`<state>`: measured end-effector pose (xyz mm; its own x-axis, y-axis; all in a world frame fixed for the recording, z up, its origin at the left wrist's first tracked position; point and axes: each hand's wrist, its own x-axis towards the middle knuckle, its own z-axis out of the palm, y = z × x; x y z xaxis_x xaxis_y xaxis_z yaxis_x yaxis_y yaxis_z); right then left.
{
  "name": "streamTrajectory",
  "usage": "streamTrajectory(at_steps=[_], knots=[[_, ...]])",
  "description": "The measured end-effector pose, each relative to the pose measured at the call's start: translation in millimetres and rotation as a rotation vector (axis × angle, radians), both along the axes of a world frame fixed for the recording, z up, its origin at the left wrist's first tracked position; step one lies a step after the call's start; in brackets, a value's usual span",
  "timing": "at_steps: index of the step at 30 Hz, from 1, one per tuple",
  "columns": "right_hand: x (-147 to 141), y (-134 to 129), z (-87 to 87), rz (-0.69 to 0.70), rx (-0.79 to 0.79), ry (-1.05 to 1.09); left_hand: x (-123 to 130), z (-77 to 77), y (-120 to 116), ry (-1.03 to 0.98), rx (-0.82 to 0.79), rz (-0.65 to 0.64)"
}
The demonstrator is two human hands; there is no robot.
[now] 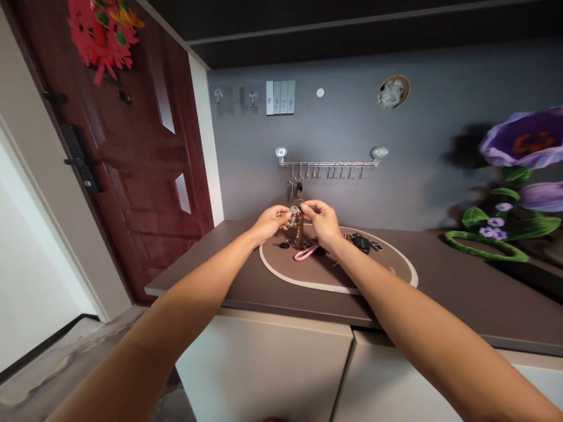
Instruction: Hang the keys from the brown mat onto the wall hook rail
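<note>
Between my two hands hangs a bunch of keys (294, 210) on a ring, with a brown tag (299, 234) lettered in gold dangling below. My left hand (271, 224) pinches the keys from the left. From the right, my right hand (320, 221) pinches the ring at its top. Under them, on an oval brown mat (281, 271) with a pale border, lie a pink strap (305, 253), a small dark key (285, 244) and a black car key fob (361, 244). My right wrist hides part of the mat.
A wall rack (329, 164) with several hooks is just above my hands; two sets of keys (296, 187) hang at its left end. Purple artificial flowers (523, 140) stand on the right of the counter (466, 299). A dark red door (145, 170) is at left, a shelf (352, 29) overhead.
</note>
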<state>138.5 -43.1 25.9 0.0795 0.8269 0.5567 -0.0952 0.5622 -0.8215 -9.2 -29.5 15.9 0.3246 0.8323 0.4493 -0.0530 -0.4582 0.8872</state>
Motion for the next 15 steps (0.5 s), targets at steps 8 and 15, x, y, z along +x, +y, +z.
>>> streamTrajectory(at_steps=[8,15], knots=[[3.0,-2.9,4.0,0.1,-0.048,0.096,1.7,-0.3,-5.6,0.102,0.043,0.022],[6.7,0.1,7.1,0.091,-0.072,0.137,3.2,-5.8,-1.9,0.171,0.082,0.029]])
